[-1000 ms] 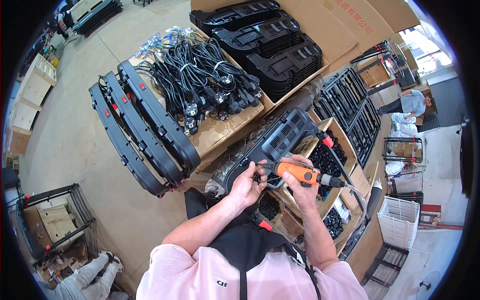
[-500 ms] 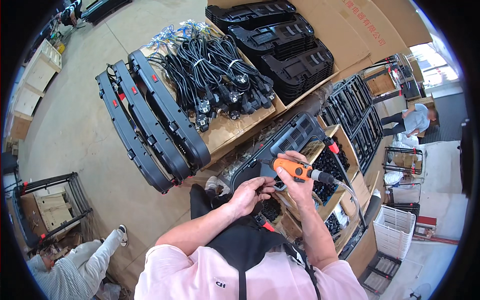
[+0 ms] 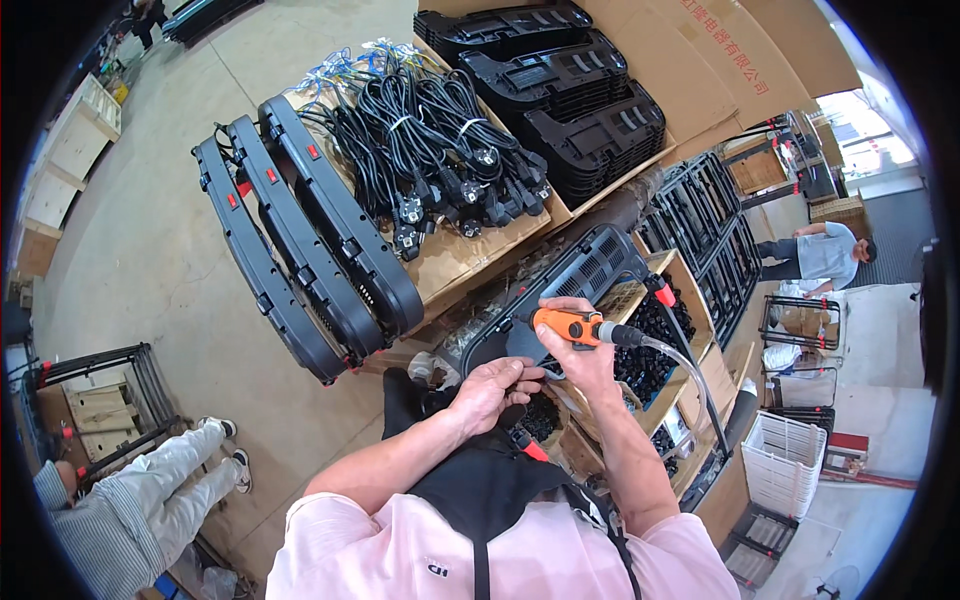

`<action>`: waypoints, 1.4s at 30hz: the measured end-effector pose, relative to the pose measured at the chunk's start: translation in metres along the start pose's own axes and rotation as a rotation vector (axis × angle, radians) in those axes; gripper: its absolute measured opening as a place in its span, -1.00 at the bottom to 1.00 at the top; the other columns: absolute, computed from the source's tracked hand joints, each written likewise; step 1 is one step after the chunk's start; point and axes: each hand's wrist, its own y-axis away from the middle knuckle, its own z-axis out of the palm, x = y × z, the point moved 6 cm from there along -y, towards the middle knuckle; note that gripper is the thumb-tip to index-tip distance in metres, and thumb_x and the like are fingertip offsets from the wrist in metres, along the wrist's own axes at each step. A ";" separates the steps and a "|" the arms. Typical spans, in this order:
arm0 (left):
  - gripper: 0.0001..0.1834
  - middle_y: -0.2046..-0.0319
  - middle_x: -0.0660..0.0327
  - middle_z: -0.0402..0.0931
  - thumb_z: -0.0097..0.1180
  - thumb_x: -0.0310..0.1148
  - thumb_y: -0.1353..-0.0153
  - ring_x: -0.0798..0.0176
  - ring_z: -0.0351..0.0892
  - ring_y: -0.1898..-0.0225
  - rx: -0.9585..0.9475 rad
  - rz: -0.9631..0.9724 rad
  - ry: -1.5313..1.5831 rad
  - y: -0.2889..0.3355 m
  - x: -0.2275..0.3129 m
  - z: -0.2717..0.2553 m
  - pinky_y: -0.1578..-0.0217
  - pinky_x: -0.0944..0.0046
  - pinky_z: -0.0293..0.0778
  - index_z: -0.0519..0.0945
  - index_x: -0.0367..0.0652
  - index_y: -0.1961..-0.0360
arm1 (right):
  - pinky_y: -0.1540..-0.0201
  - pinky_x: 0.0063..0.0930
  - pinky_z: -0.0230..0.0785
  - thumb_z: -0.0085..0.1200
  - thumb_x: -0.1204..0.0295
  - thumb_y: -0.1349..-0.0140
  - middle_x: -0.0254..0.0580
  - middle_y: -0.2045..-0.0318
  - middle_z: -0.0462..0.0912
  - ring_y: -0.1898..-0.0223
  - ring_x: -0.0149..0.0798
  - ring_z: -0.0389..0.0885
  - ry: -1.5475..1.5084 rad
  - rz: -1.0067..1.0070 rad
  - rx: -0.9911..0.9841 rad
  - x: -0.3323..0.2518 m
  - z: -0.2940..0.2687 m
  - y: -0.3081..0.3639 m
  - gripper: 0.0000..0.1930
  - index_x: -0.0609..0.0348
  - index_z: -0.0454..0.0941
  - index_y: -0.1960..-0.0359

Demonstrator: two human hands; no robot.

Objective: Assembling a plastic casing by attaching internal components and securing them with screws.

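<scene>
My right hand (image 3: 588, 368) is wrapped round an orange power screwdriver (image 3: 562, 324) with a clear hose at its rear end. The tool's front points left, over a long black plastic housing (image 3: 600, 262) with vent slots, lying before me. My left hand (image 3: 490, 392) is closed beside the housing's near edge, thumb and fingertips pinched together. Whatever lies in that pinch is too small or too hidden to name. Where the screwdriver's tip meets the housing cannot be made out.
Three assembled black housings (image 3: 318, 215) stand at the left, beside bundled black power cords (image 3: 415, 140) on cardboard. Stacked black covers (image 3: 590, 130) fill a carton behind. Bins of small black parts (image 3: 655, 345) are at the right. People (image 3: 150, 500) stand at lower left and far right.
The screwdriver and my right hand have shifted slightly left over the housing. My left hand has barely moved. The people at lower left and far right have changed position.
</scene>
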 end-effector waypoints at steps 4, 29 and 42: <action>-0.66 0.03 0.17 0.73 0.02 -0.19 -0.61 0.36 0.71 0.21 0.005 0.024 0.084 0.004 0.000 -0.001 0.24 0.38 0.64 0.57 -0.20 -0.18 | -0.22 -0.34 0.53 0.38 0.57 -0.24 -0.06 -0.09 0.70 -0.10 -0.28 0.66 -0.099 0.062 0.016 -0.005 -0.001 0.007 -0.49 0.25 0.50 -0.23; -0.67 0.32 0.34 0.60 0.08 -0.09 -0.58 0.35 0.58 0.30 0.072 0.072 0.334 0.001 0.009 -0.010 0.25 0.33 0.58 0.63 -0.13 -0.04 | -0.32 -0.20 0.51 0.41 0.55 -0.20 0.08 -0.12 0.69 -0.19 -0.13 0.66 -0.369 0.162 0.135 -0.014 -0.021 0.072 -0.41 0.31 0.44 -0.26; -0.65 0.31 0.38 0.48 -0.01 -0.15 -0.62 0.36 0.46 0.28 -0.042 0.023 0.492 -0.005 0.009 0.003 0.20 0.30 0.48 0.56 -0.14 -0.21 | -0.33 -0.19 0.48 0.34 0.56 -0.25 0.10 -0.15 0.67 -0.21 -0.14 0.64 -0.220 0.142 0.140 -0.014 -0.006 0.068 -0.43 0.28 0.40 -0.28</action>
